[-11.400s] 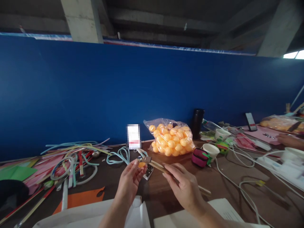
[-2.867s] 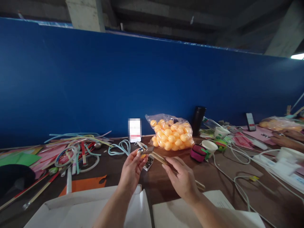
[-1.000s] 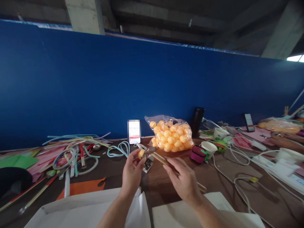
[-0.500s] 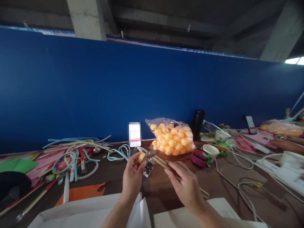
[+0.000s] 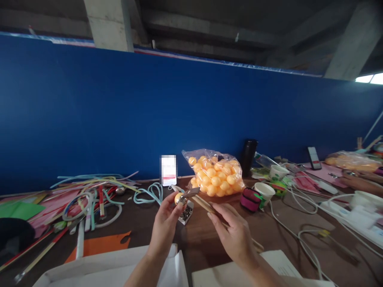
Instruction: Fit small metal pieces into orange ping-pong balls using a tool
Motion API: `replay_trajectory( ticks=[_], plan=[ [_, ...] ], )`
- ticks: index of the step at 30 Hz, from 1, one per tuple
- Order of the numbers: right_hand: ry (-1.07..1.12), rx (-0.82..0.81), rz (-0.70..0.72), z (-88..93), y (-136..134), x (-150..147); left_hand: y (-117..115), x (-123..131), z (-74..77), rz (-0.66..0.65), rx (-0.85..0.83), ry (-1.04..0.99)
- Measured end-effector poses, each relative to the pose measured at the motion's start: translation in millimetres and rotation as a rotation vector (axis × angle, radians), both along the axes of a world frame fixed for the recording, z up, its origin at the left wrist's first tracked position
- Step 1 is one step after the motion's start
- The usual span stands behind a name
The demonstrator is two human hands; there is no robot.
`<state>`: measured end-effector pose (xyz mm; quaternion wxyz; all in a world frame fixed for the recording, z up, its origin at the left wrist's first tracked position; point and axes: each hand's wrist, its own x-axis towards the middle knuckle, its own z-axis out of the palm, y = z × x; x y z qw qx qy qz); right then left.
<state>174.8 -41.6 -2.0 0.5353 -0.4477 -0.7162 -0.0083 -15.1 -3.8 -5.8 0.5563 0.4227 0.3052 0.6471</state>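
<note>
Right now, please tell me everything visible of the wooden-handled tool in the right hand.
The tool looks like a hammer: straight, light-brown wooden handle, dark metal-looking head. The right hand grips the handle; its end shows beyond the hand. The tool slants, head toward the left hand, close to an orange ball; whether they touch is unclear.

Beyond the left hand (image 5: 164, 223), a small box (image 5: 189, 217) is lying before the bag of balls (image 5: 217, 177); along the desk's (image 5: 203, 243) back edge, a phone (image 5: 169, 171) is standing left of it, a flask (image 5: 250, 157) right.
</note>
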Motion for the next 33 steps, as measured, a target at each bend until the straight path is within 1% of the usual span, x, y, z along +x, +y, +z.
replay_trajectory(
  ticks=[5,8,12,16,20,26,33],
  plan=[
    [-0.006,-0.009,-0.004,-1.0,1,-1,-1,-1,1.1,0.029,-0.005,0.042],
    [0.027,0.013,-0.005,0.2,1,0,-1,-1,2.3,0.027,-0.024,0.032],
    [-0.001,0.018,-0.015,1.8,1,-1,-2,-1,3.2,0.039,-0.041,0.035],
    [0.021,0.021,-0.016,1.8,1,-3,-2,0,2.6,0.044,-0.036,0.011],
    [-0.008,-0.014,-0.003,1.6,1,-3,-1,1,4.1,0.038,-0.053,-0.056],
    [0.041,0.03,-0.001,0.4,1,-1,-1,-2,10.5,-0.004,-0.142,-0.249],
    [0.001,-0.001,0.037,-1.5,-1,-7,0,-4,7.3,0.006,-0.193,-0.328]
  ],
)
